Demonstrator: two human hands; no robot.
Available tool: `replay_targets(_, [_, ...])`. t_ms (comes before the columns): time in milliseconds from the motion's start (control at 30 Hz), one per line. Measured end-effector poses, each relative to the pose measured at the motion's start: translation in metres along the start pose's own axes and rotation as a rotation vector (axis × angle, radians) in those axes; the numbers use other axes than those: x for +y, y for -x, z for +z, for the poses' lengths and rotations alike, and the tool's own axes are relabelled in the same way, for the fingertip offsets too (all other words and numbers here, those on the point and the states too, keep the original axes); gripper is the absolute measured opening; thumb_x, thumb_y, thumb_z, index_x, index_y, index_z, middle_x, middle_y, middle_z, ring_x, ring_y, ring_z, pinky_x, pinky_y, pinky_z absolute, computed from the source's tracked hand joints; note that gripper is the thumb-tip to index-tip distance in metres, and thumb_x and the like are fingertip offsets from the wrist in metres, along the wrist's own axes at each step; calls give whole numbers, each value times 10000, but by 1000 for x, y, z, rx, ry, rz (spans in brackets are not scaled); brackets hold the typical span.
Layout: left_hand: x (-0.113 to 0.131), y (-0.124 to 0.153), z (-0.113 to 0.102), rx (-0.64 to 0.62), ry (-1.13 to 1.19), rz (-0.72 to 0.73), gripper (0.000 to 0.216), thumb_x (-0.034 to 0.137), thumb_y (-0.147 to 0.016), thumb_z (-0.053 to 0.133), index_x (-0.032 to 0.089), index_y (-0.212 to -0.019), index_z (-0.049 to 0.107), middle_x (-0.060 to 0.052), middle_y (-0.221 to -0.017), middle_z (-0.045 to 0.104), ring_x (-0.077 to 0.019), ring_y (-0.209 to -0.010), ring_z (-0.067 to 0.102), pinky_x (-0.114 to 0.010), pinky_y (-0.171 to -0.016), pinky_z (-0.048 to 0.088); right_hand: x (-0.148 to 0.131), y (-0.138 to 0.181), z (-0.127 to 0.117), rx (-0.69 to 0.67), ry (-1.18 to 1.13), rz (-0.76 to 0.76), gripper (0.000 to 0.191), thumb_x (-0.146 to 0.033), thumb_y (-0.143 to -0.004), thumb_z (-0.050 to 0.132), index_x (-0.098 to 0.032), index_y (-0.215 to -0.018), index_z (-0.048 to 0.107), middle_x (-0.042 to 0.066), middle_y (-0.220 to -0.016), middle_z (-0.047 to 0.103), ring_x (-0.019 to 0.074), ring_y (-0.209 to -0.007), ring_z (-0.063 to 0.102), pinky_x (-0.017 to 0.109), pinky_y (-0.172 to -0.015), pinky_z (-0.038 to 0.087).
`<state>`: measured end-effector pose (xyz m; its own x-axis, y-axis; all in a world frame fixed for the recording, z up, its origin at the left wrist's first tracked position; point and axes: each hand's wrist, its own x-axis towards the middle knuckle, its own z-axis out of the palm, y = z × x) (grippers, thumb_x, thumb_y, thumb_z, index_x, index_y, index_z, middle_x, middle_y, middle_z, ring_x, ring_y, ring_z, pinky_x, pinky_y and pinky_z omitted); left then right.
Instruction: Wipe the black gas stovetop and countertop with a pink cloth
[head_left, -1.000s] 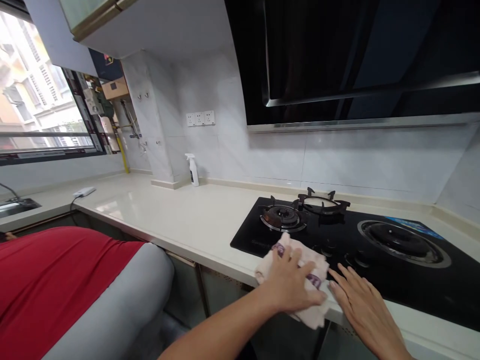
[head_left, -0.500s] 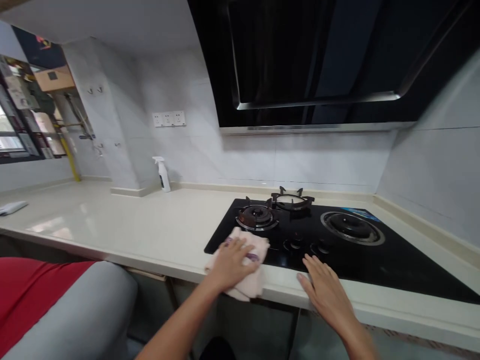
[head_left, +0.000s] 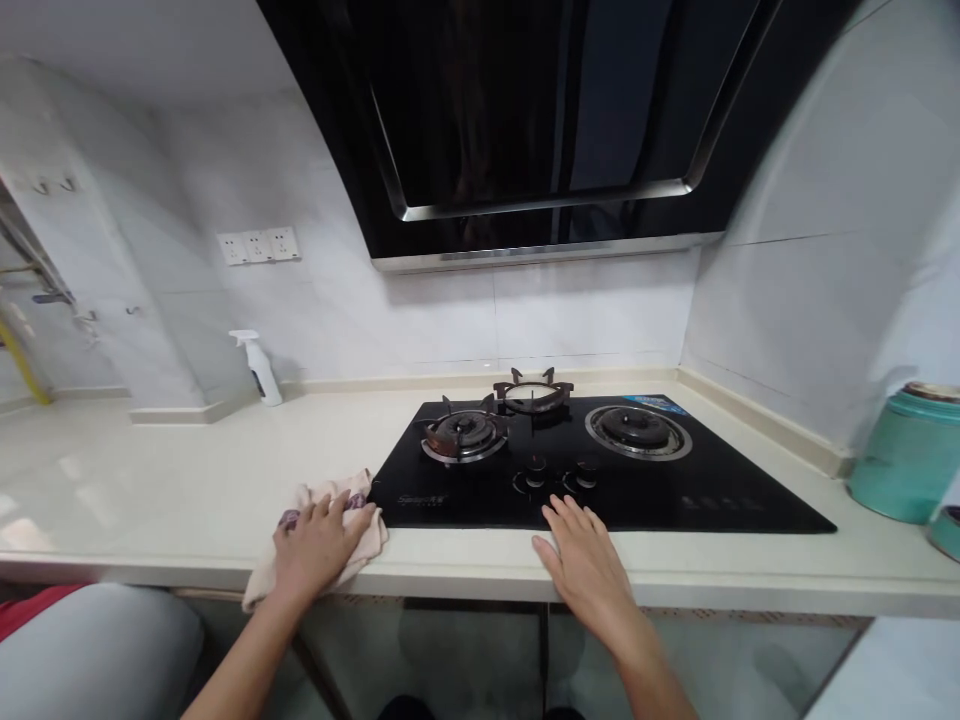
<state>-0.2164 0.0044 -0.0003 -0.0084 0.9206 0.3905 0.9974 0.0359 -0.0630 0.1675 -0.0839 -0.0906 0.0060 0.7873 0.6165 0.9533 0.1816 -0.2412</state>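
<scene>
My left hand (head_left: 319, 545) presses a pale pink cloth (head_left: 352, 495) flat on the cream countertop (head_left: 187, 480), just left of the black glass gas hob (head_left: 712, 495). Its fingers curl over the cloth, whose lower corner hangs over the counter's front edge. My right hand (head_left: 585, 560) lies flat with fingers stretched out on the counter's front edge, fingertips at the hob's near rim below the two knobs (head_left: 559, 478). It holds nothing.
Two burners (head_left: 465, 437) and a loose pan support (head_left: 534, 392) sit on the hob under a black range hood (head_left: 525, 110). A white spray bottle (head_left: 261, 368) stands by the back wall. A teal canister (head_left: 909, 452) stands at the right. A person's red and grey clothing (head_left: 90, 640) shows at the lower left.
My left hand has slid the cloth leftwards off the hob's front corner onto the counter. My right hand stays flat on the front edge. The view has swung to the right.
</scene>
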Motion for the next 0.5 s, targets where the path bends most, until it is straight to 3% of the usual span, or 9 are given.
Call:
replay_targets(100, [37, 24, 4, 60, 22, -39, 665, 583, -1006, 404, 206, -1528, 573, -230, -1604, 532, -423, -1465, 490, -676, -1175, 356, 1, 1, 0, 8, 1, -6, 600, -551, -1104, 337, -187, -1463, 652, 142, -1582, 577, 339, -1523, 470, 575, -1256, 352])
replay_targets(200, [80, 54, 6, 113, 48, 46, 676, 607, -1000, 423, 220, -1532, 577, -223, -1660, 468, -416, -1526, 427, -676, -1198, 333, 2, 2, 0, 7, 7, -13, 625, -563, -1108, 312, -177, -1459, 655, 149, -1571, 587, 346, -1519, 472, 581, -1255, 347])
replay_targets(400, [181, 93, 3, 102, 299, 454, 679, 631, -972, 533, 290, -1559, 545, -187, -1680, 451, -409, -1561, 384, -706, -1240, 290, 9, 7, -1, 25, -3, -47, 597, -519, -1123, 294, -178, -1482, 627, 139, -1589, 571, 322, -1536, 451, 571, -1267, 329])
replay_targets(500, [214, 98, -1, 107, 385, 607, 667, 613, -990, 519, 278, -1566, 530, -192, -1688, 431, -422, -1547, 394, -717, -1239, 294, 20, 8, 3, 29, -32, -91, 553, -428, -1126, 275, -202, -1512, 599, 129, -1585, 578, 296, -1527, 467, 564, -1258, 355])
